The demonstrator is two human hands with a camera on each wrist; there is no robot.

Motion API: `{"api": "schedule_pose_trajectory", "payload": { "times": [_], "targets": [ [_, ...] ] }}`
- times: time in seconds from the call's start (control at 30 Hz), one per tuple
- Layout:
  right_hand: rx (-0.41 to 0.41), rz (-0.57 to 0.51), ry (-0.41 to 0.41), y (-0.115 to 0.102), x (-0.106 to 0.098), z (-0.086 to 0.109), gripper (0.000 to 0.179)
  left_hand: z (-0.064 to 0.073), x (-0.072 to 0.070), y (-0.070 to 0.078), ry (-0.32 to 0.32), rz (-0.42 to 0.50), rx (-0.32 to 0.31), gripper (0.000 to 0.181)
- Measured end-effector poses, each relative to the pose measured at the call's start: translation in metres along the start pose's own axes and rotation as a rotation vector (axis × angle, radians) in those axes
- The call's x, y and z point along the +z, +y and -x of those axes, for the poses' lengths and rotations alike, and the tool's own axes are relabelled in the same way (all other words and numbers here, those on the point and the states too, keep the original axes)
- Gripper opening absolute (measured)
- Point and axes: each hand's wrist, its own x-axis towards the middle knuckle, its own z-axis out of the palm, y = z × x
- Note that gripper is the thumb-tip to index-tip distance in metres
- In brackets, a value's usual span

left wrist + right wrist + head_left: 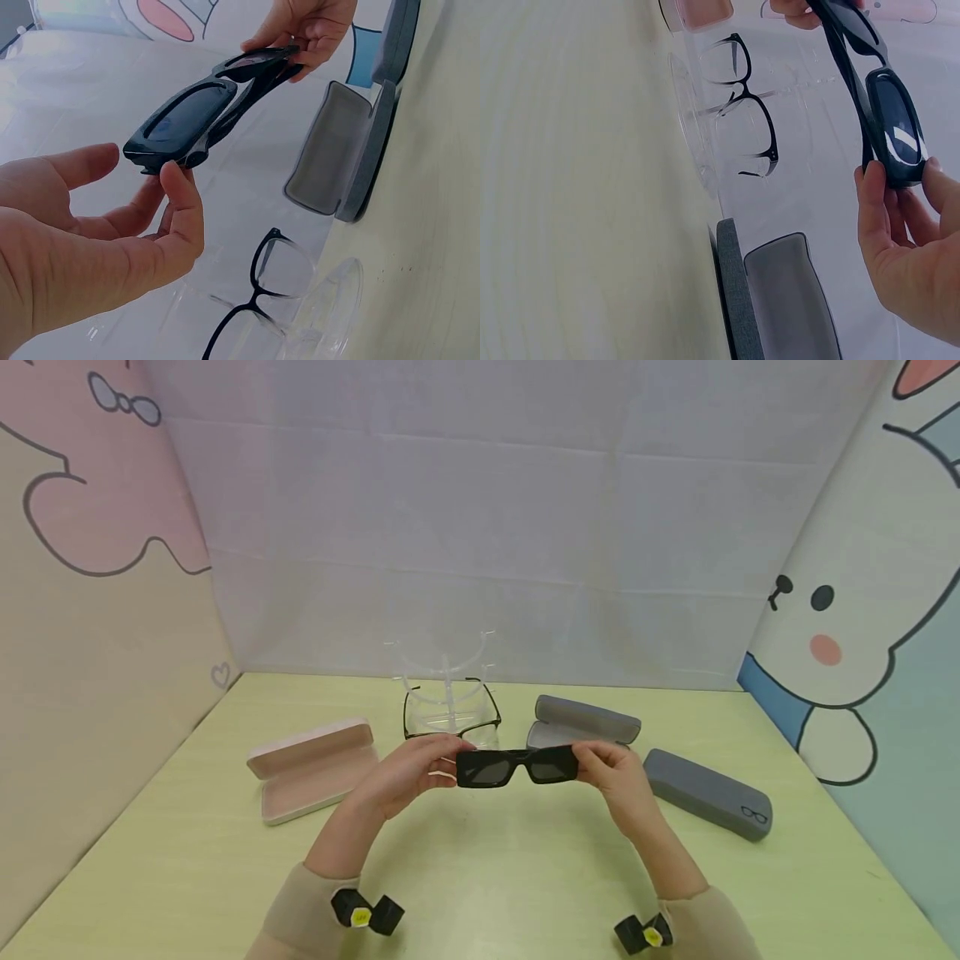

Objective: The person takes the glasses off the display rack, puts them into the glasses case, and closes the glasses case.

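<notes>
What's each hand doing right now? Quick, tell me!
Left hand: closed, holding one end of the black sunglasses.
Right hand: closed, pinching the other end of the same sunglasses.

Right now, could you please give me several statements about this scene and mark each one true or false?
1. The sunglasses are held at one end by the left grip and at the other by the right grip. True.

2. The pink case is closed. False: the pink case stands open.

3. The black-framed glasses are on the clear stand. True.

4. Both gray cases are closed. False: the marked gray case is closed, but the open gray case has its lid raised.

5. The marked gray case bears a small drawing of glasses. True.
</notes>
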Motion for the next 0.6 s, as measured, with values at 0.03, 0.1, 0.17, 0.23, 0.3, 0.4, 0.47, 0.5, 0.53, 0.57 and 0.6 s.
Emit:
{"api": "schedule_pose_trajectory", "payload": {
  "times": [0.03,0.1,0.17,0.23,0.3,0.4,0.47,0.5,0.53,0.57,0.6],
  "targets": [
    [0.007,-0.007,0.003,0.0001,0.0004,-0.0001,0.037,0.0003,0.0002,0.0004,-0.004,0.004,0.006,0.034],
    [0.021,-0.02,0.006,0.0002,0.0014,-0.0001,0.04,0.0009,0.0004,0.0013,-0.012,0.011,0.01,0.032],
    [0.035,-0.022,0.012,0.0001,0.0021,0.0,0.041,0.001,0.0005,0.0018,-0.017,0.018,0.012,0.031],
    [0.046,-0.024,0.015,-0.0002,0.0024,0.0001,0.041,0.0016,-0.0001,0.0022,-0.016,0.028,0.017,0.032],
    [0.055,-0.028,0.017,-0.0007,0.0026,0.0001,0.04,0.0024,-0.0011,0.0025,-0.016,0.038,0.026,0.034],
    [0.061,-0.031,0.018,-0.0018,0.0026,0.0,0.04,0.0036,-0.0033,0.0027,-0.022,0.044,0.047,0.038],
    [0.062,-0.029,0.019,-0.0024,0.0029,-0.0001,0.039,0.0042,-0.0047,0.0027,-0.034,0.039,0.067,0.04],
    [0.06,-0.03,0.019,-0.0026,0.0031,-0.0001,0.039,0.0044,-0.0054,0.0025,-0.039,0.036,0.075,0.04],
    [0.06,-0.036,0.016,-0.0026,0.0033,-0.0001,0.039,0.0048,-0.0061,0.0022,-0.04,0.033,0.081,0.04],
    [0.057,-0.038,0.011,-0.0024,0.0037,-0.0001,0.039,0.0054,-0.0069,0.0019,-0.04,0.031,0.086,0.04],
    [0.054,-0.043,0.005,-0.0022,0.0041,0.0001,0.039,0.0059,-0.0079,0.0014,-0.041,0.032,0.091,0.039]
  ]
}}
